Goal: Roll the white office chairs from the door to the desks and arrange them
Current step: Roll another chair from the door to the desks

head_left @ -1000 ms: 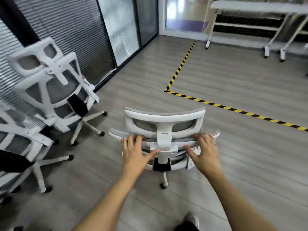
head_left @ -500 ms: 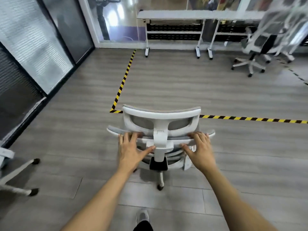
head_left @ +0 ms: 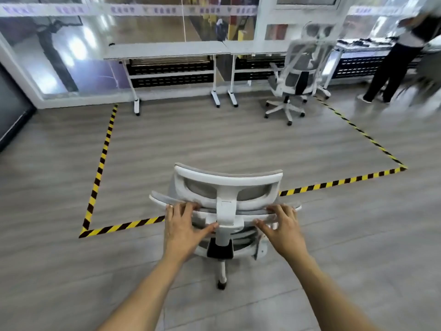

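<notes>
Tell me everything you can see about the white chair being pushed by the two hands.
The office chair is seen from behind, upright on the grey wood-look floor. It has a white plastic-looking frame, a curved headrest with grey mesh, a white central spine and a black block lower down. One white leg with a dark caster shows below. The left hand and right hand rest on the backrest's top edge. The chair sits at the near black-and-yellow floor tape, facing the desks.

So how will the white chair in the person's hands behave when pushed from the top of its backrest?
The chair should roll easily: a caster rests on smooth floor. Both hands push high on the backrest, so it may tip forward if a wheel catches the tape.
</notes>
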A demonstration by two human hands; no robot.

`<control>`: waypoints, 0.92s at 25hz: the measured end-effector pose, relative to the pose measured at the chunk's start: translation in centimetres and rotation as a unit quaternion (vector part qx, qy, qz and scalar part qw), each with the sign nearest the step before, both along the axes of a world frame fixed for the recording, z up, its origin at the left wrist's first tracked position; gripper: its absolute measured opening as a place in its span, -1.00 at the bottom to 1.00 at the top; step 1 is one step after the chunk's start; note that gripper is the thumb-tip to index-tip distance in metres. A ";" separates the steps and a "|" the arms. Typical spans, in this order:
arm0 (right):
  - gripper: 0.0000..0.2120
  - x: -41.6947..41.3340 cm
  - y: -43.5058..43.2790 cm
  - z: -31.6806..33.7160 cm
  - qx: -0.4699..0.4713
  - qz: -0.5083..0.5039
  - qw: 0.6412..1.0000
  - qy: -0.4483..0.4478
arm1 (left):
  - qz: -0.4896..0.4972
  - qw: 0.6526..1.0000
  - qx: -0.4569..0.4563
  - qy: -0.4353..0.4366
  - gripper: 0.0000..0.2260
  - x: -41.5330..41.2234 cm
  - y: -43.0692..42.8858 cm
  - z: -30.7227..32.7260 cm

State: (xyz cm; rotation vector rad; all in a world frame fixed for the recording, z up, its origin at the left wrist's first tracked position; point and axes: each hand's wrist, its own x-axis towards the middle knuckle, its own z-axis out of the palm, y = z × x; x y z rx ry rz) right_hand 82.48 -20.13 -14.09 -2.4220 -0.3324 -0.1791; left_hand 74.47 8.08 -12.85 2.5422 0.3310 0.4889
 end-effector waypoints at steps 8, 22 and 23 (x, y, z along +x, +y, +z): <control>-0.55 30.5 -0.8 -0.7 0.033 -0.024 0.999 0.000 | 0.004 0.999 0.048 0.003 -0.32 31.1 -0.3 -0.9; -0.51 83.2 6.2 -1.0 0.034 0.004 0.999 -0.015 | 0.024 1.000 -0.015 -0.013 -0.36 82.9 5.8 -0.6; -0.52 87.1 7.1 -1.0 0.033 -0.004 0.999 -0.015 | 0.020 1.000 -0.010 -0.008 -0.35 87.1 6.8 -0.6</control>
